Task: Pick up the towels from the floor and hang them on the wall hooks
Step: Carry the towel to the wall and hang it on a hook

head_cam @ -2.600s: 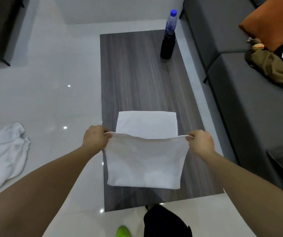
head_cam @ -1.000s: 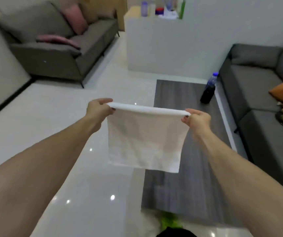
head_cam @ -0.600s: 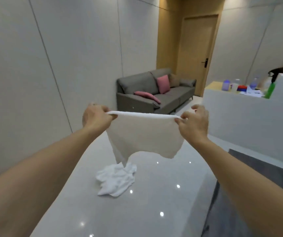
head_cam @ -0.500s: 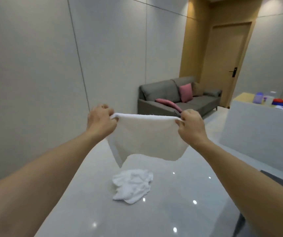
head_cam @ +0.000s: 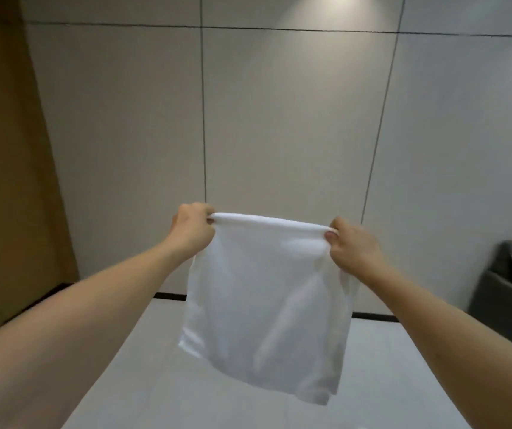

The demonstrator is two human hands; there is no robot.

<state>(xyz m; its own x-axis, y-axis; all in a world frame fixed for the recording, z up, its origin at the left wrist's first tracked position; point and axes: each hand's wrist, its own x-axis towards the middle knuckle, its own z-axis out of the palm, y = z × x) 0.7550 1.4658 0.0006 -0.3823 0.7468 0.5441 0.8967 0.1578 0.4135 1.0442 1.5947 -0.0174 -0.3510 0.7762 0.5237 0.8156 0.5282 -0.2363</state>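
A white folded towel (head_cam: 267,308) hangs in the air in front of me, stretched by its top edge. My left hand (head_cam: 191,227) grips the top left corner and my right hand (head_cam: 352,246) pinches the top right corner. The towel's lower edge swings a little to the right above the floor. Behind it stands a pale panelled wall (head_cam: 279,119) with dark seams. No wall hooks show on the visible part of the wall, and no other towel is in view.
A brown wooden panel (head_cam: 4,168) fills the left side. The grey arm of a sofa (head_cam: 508,280) stands at the right edge. Glossy light floor (head_cam: 168,373) runs up to a dark baseboard (head_cam: 375,317) at the foot of the wall.
My view has turned left from the coffee table, past the sofa, door and crumpled floor towel, to face the plain wall. Both hands keep the same hold on the towel.
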